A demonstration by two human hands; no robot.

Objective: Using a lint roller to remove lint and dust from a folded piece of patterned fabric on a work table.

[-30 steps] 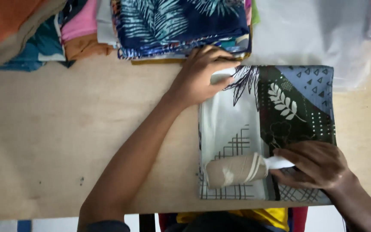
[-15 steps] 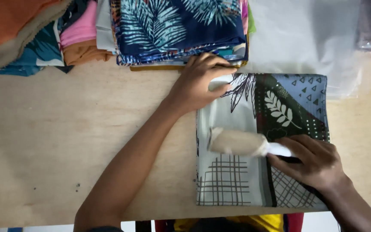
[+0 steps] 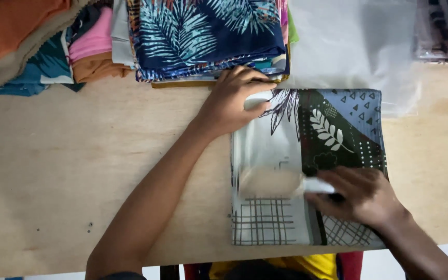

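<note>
On the folded cloth, the lint roller has slid back down.

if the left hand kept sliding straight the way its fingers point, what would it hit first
The left hand rests on the folded patterned cloth's far left corner, fingers pointing right and slightly away. Going on, it would probably first meet the near edge of the blue leaf-print fabric stack, which its fingertips almost touch already.

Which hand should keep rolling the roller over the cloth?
Probably the right hand: it grips the lint roller by its white handle. The left hand presses the folded patterned cloth at its far corner.
</note>
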